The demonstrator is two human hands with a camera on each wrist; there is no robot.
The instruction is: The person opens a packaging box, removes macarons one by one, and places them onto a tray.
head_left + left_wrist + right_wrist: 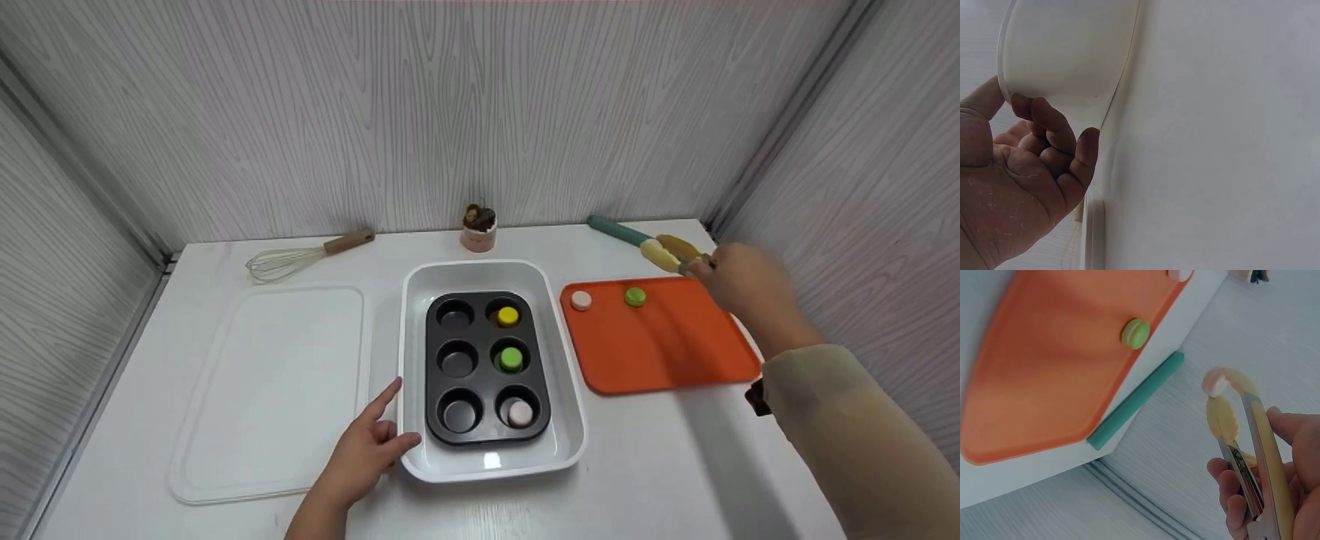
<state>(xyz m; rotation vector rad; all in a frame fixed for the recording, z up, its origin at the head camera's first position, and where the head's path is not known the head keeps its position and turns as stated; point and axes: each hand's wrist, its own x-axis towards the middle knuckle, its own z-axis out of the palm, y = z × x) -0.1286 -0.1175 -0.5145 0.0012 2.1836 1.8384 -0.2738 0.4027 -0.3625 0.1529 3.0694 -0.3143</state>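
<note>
My right hand (746,281) grips a pair of tongs (1269,461) with yellow tips, above the back right of an orange mat (637,360). Between the tips sits a pale pink macaron (1215,382), visible in the right wrist view. A pink macaron (581,301) and a green macaron (635,297) lie on the mat. With thumb over the rim and fingers outside, my left hand (364,454) holds the left wall of a white tray (491,469). Inside stands a dark muffin pan (480,375), its right-hand cups holding yellow (508,316), green (511,359) and pink (520,412) macarons.
A whisk (307,256) lies at the back left, behind a flat white board (277,397). A small decorated cup (478,229) stands at the back middle. Behind the orange mat lies a teal rod (619,230), partly hidden by the tongs in the head view. Walls enclose the table.
</note>
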